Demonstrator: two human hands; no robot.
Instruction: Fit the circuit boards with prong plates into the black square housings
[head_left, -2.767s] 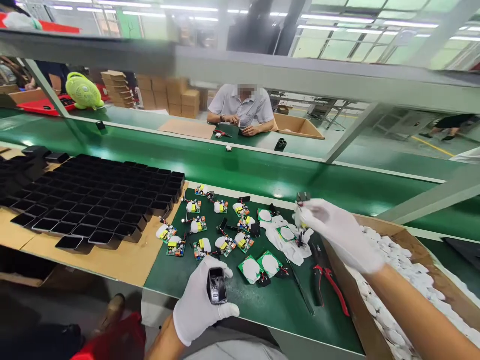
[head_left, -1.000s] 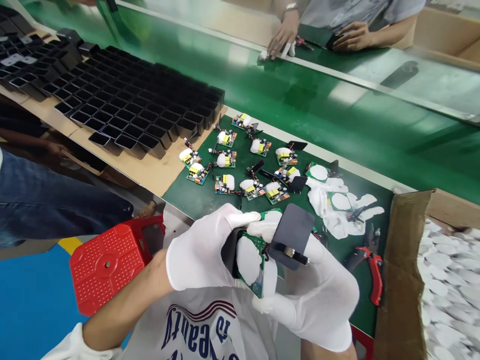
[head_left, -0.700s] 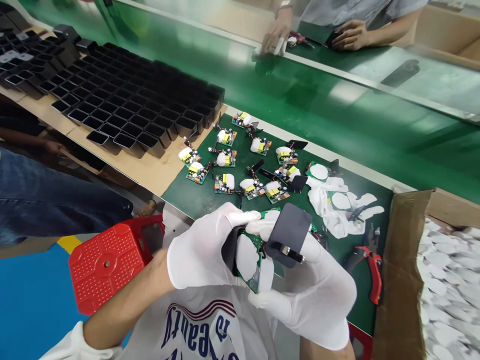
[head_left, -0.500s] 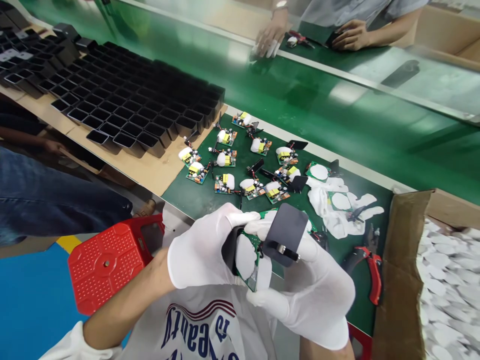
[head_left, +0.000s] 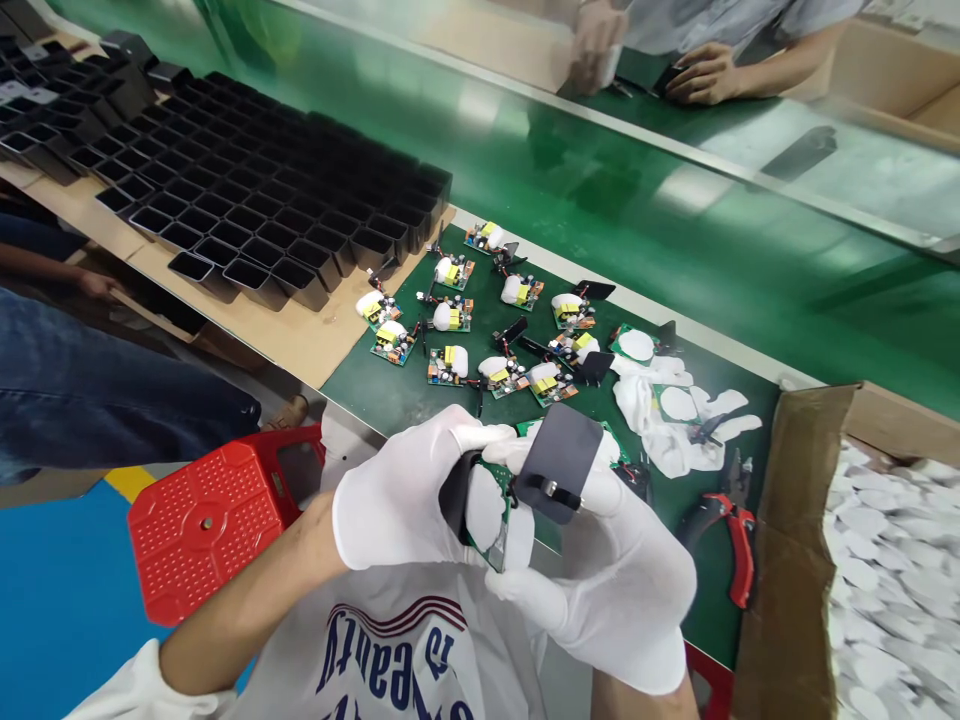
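My gloved left hand (head_left: 405, 495) is wrapped around a black plastic housing (head_left: 454, 496), its open end turned to the right. A green circuit board (head_left: 498, 540) with a round white pad (head_left: 485, 507) sits partly inside that housing. My gloved right hand (head_left: 611, 570) grips the board's outer end between thumb and fingers. A black end cap (head_left: 559, 462) with a metal prong clip rests against the right fingers, in front of the board. Part of another circuit board (head_left: 611, 447) lies on the bench behind this hand.
Several circuit boards (head_left: 451, 316) lie on the green bench. Rows of black housings (head_left: 247, 215) stand on cardboard at left. A white glove (head_left: 667, 440), red-handled pliers (head_left: 741, 555) and a box (head_left: 795, 520) of white pads are at right. A red stool (head_left: 206, 530) stands below; a co-worker's hand (head_left: 705, 75) is opposite.
The board has shifted slightly left, and the end cap has tilted a little. The view has moved slightly. The co-worker's other hand across the bench has drawn back.
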